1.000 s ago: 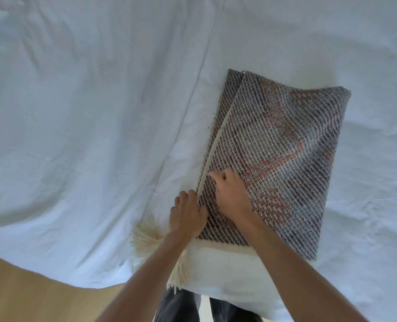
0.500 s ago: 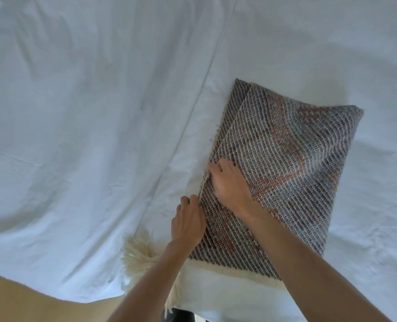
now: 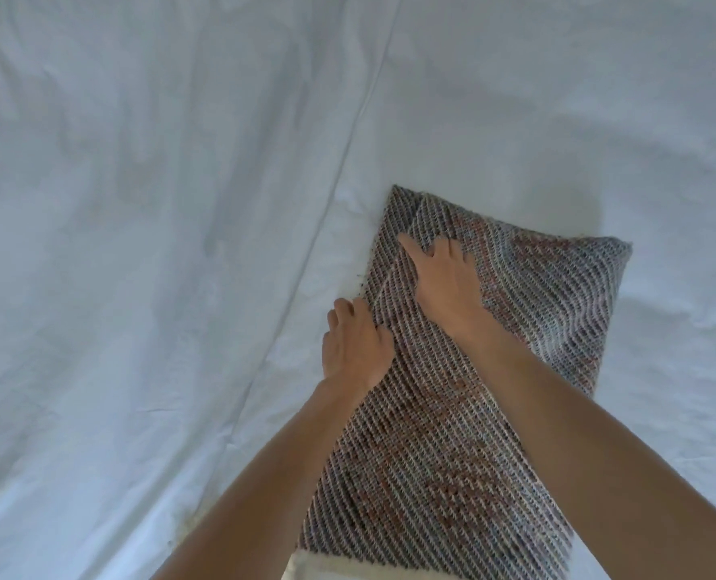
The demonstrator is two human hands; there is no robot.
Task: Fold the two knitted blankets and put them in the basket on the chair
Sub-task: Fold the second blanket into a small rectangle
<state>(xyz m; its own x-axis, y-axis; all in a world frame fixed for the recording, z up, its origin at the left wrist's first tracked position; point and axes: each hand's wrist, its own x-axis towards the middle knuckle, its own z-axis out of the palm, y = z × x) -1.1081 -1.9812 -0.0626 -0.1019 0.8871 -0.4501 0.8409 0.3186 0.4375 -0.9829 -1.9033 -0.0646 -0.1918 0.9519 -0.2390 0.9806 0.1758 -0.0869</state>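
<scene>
**Item 1.** Folded knitted blanket (image 3: 515,328), grey, dark brown and rust in diagonal stripes, with a cream band at its near end. It lies flat on the sheet, right of centre, long side running away from me. A second layer shows along its far left edge.

**Item 2.** My left hand (image 3: 356,345). It is set against the blanket's left edge, about halfway along. The thumb lies on the knit and the fingers are bent down beside the edge, on the sheet side. I cannot tell whether they hold a layer or only push against it.

**Item 3.** My right hand (image 3: 444,282). It lies palm down on the blanket's far left part. The thumb is stretched out along the upper layer's edge and the fingers are bent, tips sunk in the knit, which puckers around them. I cannot tell whether they pinch a fold or press.

**Item 4.** Creased white sheet (image 3: 159,244). It lies under everything, with 1 straight seam running diagonally just left of the blanket.
</scene>
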